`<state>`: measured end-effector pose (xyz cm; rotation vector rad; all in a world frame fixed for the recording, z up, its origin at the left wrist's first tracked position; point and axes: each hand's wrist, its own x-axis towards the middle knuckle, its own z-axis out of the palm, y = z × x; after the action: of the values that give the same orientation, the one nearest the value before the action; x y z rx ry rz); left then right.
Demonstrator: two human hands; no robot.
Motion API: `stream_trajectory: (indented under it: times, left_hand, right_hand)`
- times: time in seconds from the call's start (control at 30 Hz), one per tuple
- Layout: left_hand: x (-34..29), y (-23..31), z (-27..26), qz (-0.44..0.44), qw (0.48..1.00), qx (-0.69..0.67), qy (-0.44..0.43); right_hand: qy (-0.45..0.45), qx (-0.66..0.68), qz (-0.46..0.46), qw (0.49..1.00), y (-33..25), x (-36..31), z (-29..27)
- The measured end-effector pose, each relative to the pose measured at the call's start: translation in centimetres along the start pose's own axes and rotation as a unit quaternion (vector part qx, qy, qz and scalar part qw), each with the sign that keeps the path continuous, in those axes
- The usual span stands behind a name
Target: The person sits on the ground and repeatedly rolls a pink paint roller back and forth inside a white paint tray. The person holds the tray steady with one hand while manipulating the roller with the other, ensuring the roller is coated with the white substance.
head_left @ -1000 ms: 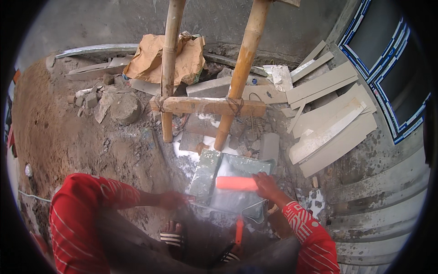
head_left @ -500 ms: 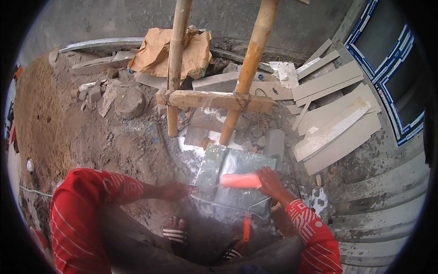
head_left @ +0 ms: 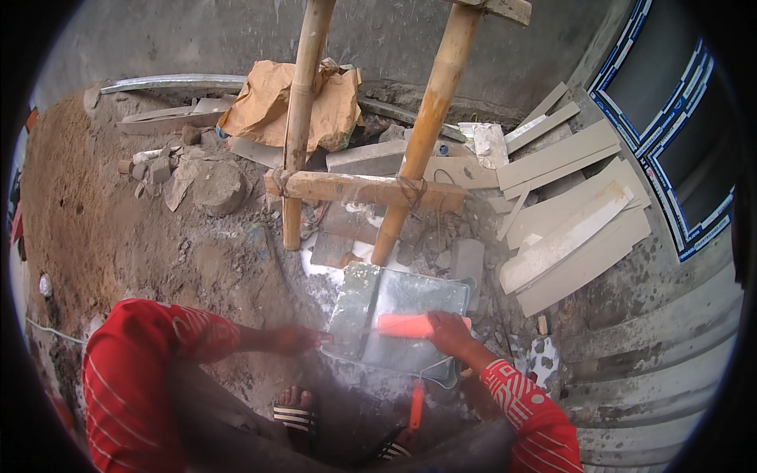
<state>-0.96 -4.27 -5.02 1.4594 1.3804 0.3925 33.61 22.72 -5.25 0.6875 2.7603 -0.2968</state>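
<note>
Bare earth point(head_left: 118, 244) lies below a grey wall point(head_left: 189, 47). The left hand point(head_left: 296, 339) is positioned just beside the tray point(head_left: 351, 311), fingers drawn together; whether it grips anything cannot be determined. An orange paint roller point(head_left: 400, 325) extends crosswise over the tray; contact between the two cannot be confirmed. The right hand point(head_left: 451, 334) is closed around the roller. Change noted: this grip has shifted inward from the roller's right end, now exposed. Probably the roller is being worked by its body rather than by the orange handle point(head_left: 415, 404) near the tray's front edge. Surroundings, left to right: rubble point(head_left: 159, 171), crumpled brown paper point(head_left: 256, 102), two bamboo poles point(head_left: 301, 102) joined by a wooden crossbar point(head_left: 339, 188), cut boards point(head_left: 564, 158). The second pole stands close to the tray's far edge, likely restricting access there.
</note>
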Motion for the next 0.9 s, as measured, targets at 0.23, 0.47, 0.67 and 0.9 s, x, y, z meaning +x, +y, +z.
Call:
stream_trajectory:
  times: [0.23, 0.47, 0.67, 0.9]
  left_hand:
    - [-0.2, -0.5, 0.2, -0.041, 0.999, 0.016, -0.015]
    - [-0.5, -1.6, 0.8, -0.016, 0.999, -0.031, -0.012]
    - [-0.4, -0.8, 0.7, -0.015, 1.000, -0.007, -0.016]
    - [-0.3, -1.5, 1.9, -0.028, 0.999, -0.038, -0.011]
  right_hand:
    - [-0.019, 0.006, 0.013, 1.000, 0.3, -0.2, -0.8]
    - [0.013, -0.017, -0.012, 1.000, 1.2, -0.6, 1.0]
    - [-0.014, -0.015, -0.029, 0.999, 1.8, -0.4, 0.7]
    - [-0.014, 0.092, 0.032, 0.995, 5.5, -1.0, -2.9]
